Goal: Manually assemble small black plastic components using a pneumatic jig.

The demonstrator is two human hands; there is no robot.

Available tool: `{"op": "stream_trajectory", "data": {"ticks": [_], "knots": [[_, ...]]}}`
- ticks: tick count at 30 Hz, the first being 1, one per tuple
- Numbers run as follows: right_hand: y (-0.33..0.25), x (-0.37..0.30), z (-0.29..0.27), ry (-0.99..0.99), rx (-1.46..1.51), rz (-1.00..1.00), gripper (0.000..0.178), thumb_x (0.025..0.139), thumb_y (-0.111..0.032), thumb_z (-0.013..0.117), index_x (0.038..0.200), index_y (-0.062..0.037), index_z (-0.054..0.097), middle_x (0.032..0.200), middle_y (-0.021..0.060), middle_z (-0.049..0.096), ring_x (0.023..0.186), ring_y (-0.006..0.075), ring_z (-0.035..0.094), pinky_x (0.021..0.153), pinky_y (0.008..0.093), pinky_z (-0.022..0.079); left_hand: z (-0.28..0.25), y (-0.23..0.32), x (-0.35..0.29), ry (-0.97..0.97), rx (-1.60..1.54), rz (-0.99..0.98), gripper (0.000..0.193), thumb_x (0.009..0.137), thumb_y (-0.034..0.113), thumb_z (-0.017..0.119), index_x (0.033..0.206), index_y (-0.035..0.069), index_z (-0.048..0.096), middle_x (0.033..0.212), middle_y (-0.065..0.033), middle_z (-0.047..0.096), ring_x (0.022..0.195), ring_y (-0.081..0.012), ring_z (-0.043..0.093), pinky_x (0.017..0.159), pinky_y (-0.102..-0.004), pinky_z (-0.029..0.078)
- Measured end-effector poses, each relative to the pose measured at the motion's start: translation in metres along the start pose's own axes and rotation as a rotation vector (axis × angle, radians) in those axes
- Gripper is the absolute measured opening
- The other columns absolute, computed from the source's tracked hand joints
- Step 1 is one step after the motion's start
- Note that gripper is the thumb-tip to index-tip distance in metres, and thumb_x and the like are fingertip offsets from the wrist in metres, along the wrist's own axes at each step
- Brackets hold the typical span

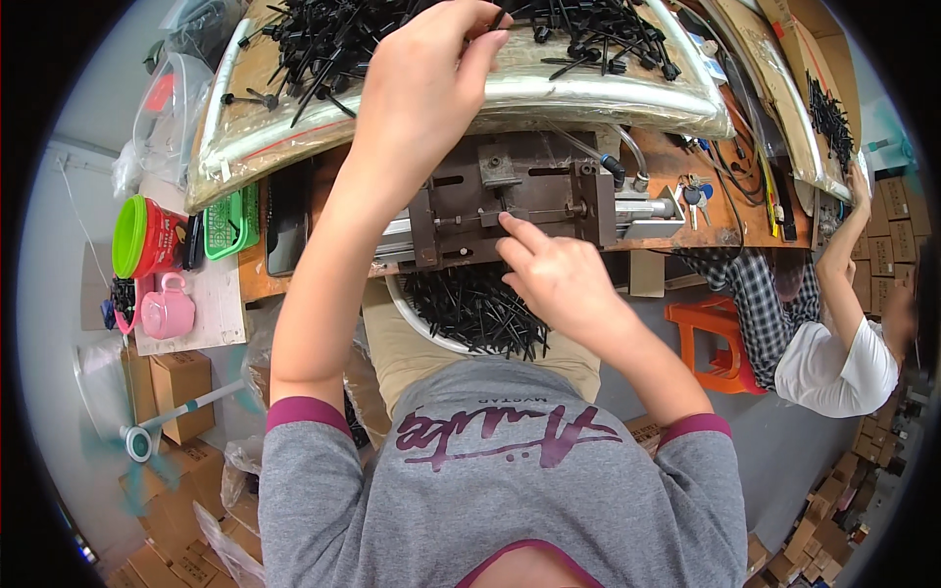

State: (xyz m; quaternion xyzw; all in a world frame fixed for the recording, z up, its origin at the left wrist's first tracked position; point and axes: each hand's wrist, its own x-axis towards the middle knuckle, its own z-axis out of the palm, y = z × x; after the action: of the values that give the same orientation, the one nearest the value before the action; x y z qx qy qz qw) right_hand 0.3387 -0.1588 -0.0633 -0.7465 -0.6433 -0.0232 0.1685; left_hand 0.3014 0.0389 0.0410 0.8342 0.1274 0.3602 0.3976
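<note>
A heap of black plastic parts with thin stems and thicker heads (328,44) lies on a wide tray with a padded, plastic-wrapped rim (392,106). My left hand (421,83) reaches over that rim, thumb and index finger pinched on a black plastic part (498,20). Below the tray sits a dark metal fixture (549,186) with a small central block. My right hand (561,267) holds its index finger out to this block, touching it or nearly so, with other fingers partly bent. Under the fixture, a white tub (417,312) full of similar black parts rests at my lap.
Keys (696,194), a hose (583,147) and cables lie right of the fixture. Left are a green basket (233,223), a red bucket (147,240) and a pink mug (169,309). At right, a co-worker (833,363) reaches to another tray, near an orange stool (711,343).
</note>
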Motion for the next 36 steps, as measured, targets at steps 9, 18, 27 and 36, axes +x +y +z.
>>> {"op": "stream_trajectory", "data": {"ticks": [9, 18, 27, 36], "knots": [[0.115, 0.089, -0.099, 0.384, -0.549, 0.037, 0.025, 0.085, -0.003, 0.066, 0.108, -0.0104, 0.067, 0.108, 0.0038, 0.065, 0.092, 0.0278, 0.068, 0.075, 0.0398, 0.055, -0.02, 0.009, -0.1, -0.118, -0.032, -0.017, 0.02, 0.076, 0.005, 0.086, 0.089, -0.001, 0.072, 0.107, -0.0071, 0.061, 0.083, -0.0105, 0.064, 0.062, -0.0215, 0.058], [0.122, 0.157, -0.085, -0.037, -0.469, -0.074, 0.01, 0.082, -0.005, 0.061, 0.091, -0.0013, 0.065, 0.094, 0.0163, 0.067, 0.092, 0.032, 0.069, 0.077, 0.0425, 0.056, 0.034, -0.033, -0.187, -0.181, 0.37, 0.162, 0.027, 0.075, 0.009, 0.081, 0.099, 0.004, 0.07, 0.134, -0.0143, 0.064, 0.082, -0.0243, 0.073, 0.075, -0.0334, 0.059], [0.13, 0.159, -0.083, 0.269, 0.03, -0.072, 0.026, 0.088, -0.005, 0.06, 0.113, 0.0025, 0.057, 0.1, 0.0244, 0.064, 0.098, 0.0406, 0.064, 0.084, 0.0439, 0.052, 0.048, -0.038, -0.171, -0.221, 0.555, 0.249, 0.026, 0.074, 0.014, 0.082, 0.096, 0.006, 0.07, 0.129, -0.014, 0.067, 0.065, -0.0203, 0.067, 0.061, -0.0306, 0.053], [0.163, 0.162, -0.1, 0.348, 1.293, 0.476, 0.008, 0.097, -0.013, 0.067, 0.099, -0.0062, 0.063, 0.078, 0.0007, 0.063, 0.067, 0.0107, 0.063, 0.06, 0.0228, 0.051, 0.037, -0.029, -0.162, -0.26, 0.443, 0.191, 0.031, 0.077, 0.021, 0.083, 0.101, 0.006, 0.071, 0.125, -0.0135, 0.069, 0.064, -0.0207, 0.069, 0.062, -0.0299, 0.055]]}}
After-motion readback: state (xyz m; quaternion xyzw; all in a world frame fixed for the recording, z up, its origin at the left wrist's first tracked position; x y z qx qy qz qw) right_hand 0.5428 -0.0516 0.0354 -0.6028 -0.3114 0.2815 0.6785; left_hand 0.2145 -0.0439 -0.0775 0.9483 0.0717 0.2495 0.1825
